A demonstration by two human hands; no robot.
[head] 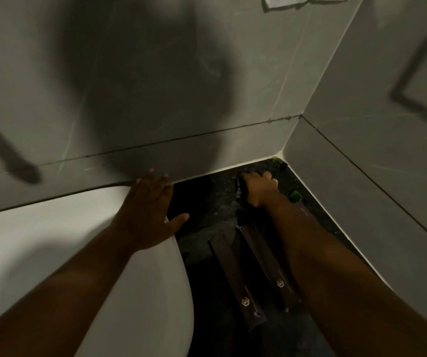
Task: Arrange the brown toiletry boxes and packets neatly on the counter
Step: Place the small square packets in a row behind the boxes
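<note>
Two long brown toiletry boxes lie side by side on the dark counter (207, 202): the left box (235, 276) and the right box (266, 264), each with a small pale logo. My right hand (260, 188) reaches past them toward the back corner, fingers curled on a dark packet (240, 191) that is mostly hidden. A further brown box (306, 211) shows beside my right forearm. My left hand (150, 210) rests flat, fingers apart, on the rim of the white basin (78, 240).
Grey tiled walls meet in a corner just behind the counter. Small green-capped items stand near the corner (279, 163) and by my right wrist (295, 195). The scene is dim and shadowed.
</note>
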